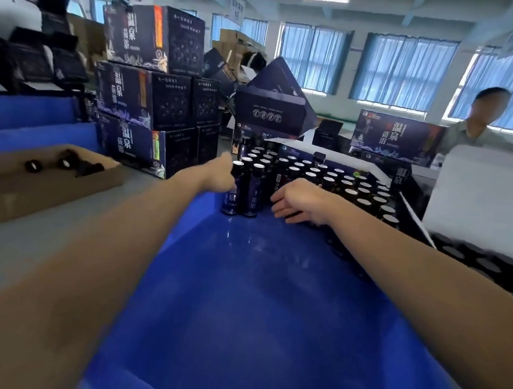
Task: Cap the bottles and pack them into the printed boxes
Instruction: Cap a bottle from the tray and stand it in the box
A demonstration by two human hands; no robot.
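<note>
- Currently left hand (pixel 219 175) is against the front-left bottle (pixel 234 192); fingers hidden, can't tell if it grips. Likely picking one to cap.
- Right hand (pixel 298 201) is loose, spread and empty, just beside the row.
- Bottles (pixel 312 174) packed upright at the 12 o'clock end of the tub (pixel 239 301), probably so none tip.
- Tray (pixel 16 192) with caps (pixel 65 163) at 9 o'clock on the grey table.
- Boxes (pixel 139 97) stacked at 11 o'clock; person (pixel 478 127) at 2; curtained windows (pixel 402 70) behind.

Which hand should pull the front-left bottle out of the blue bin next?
Left, probably. The left hand lies against the front-left bottle, its fingers hidden behind it. The right hand hangs open farther right, apart from that bottle.
</note>
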